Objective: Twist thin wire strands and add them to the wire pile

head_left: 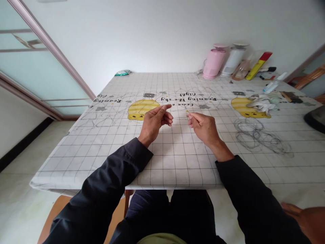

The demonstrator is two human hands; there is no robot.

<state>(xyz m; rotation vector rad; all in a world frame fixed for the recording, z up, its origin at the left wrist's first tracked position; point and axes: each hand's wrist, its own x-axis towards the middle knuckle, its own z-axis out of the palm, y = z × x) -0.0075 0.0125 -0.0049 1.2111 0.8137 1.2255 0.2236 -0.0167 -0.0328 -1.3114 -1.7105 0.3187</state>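
Looks like a home here, with a cartoon-print tablecloth [114, 162], wooden chairs [57, 215] and a frosted sliding door [38, 71].

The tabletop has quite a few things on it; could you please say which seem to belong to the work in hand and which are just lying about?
Likely in the work:
right hand, pinching a tiny yellow piece
left hand, raised opposite; its grip is unclear
wire coils, perhaps

Apparently just lying about:
pink cylinder
white cylinder
red-and-yellow tube
cloth
green packet
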